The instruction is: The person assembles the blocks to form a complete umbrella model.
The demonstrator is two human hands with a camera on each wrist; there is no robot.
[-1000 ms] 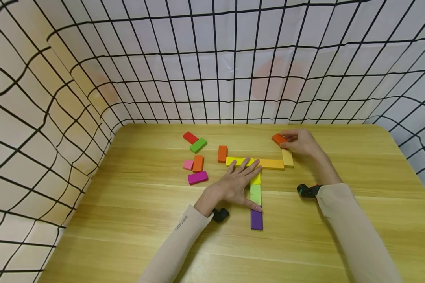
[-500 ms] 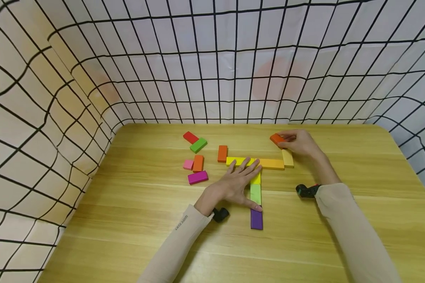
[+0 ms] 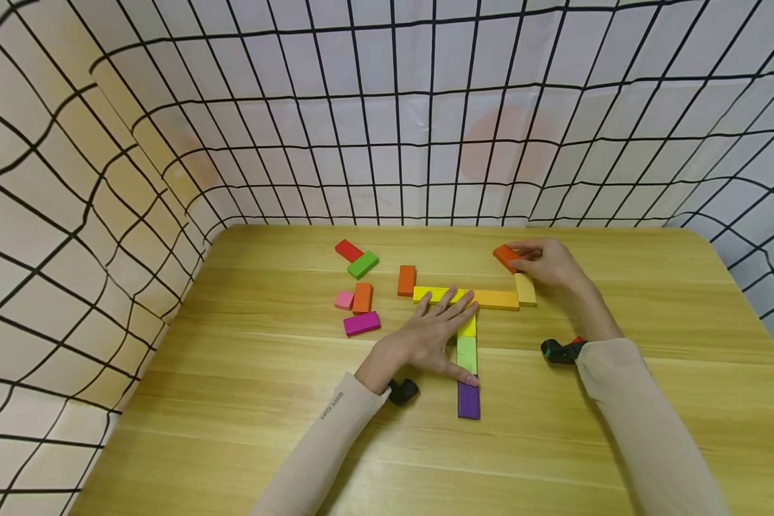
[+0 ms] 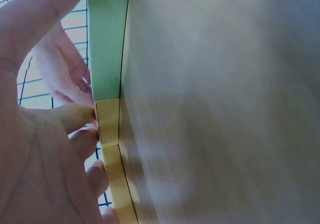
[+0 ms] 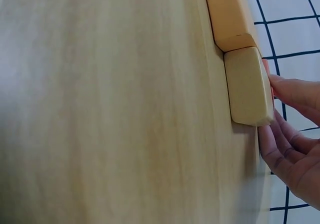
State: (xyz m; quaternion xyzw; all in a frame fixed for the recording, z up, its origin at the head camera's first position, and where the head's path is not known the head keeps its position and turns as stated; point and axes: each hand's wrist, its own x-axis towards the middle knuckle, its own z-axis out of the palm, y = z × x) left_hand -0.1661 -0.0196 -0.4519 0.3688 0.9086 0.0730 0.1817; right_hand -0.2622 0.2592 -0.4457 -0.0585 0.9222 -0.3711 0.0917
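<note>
Bit of a mess to count, since much of the yellow row (image 3: 435, 293) is covered by the left hand (image 3: 419, 340), so how many yellow blocks are under there can't be told. In the right-wrist view the held orange block (image 3: 506, 258) is mostly hidden behind the cream block (image 3: 525, 290), only a sliver being shown, and the right hand (image 3: 547, 262) is cut off by the edge.

Three orange ones can be counted: the held one, the middle orange block (image 3: 407, 280) and the left orange block (image 3: 362, 299). One each is seen of red (image 3: 348, 251), green (image 3: 363, 265), pink (image 3: 345, 299), magenta (image 3: 362, 323), lime (image 3: 467, 353) and purple (image 3: 469, 401).

The held one is pinched at its right end between right thumb and fingers, barely parted; its other end is left sticking out, slanted, near the cream block's far end. Whether those two touch can't be told. Left fingers are spread wide over the yellow row, nothing gripped, thumb placed at purple's far edge.
</note>
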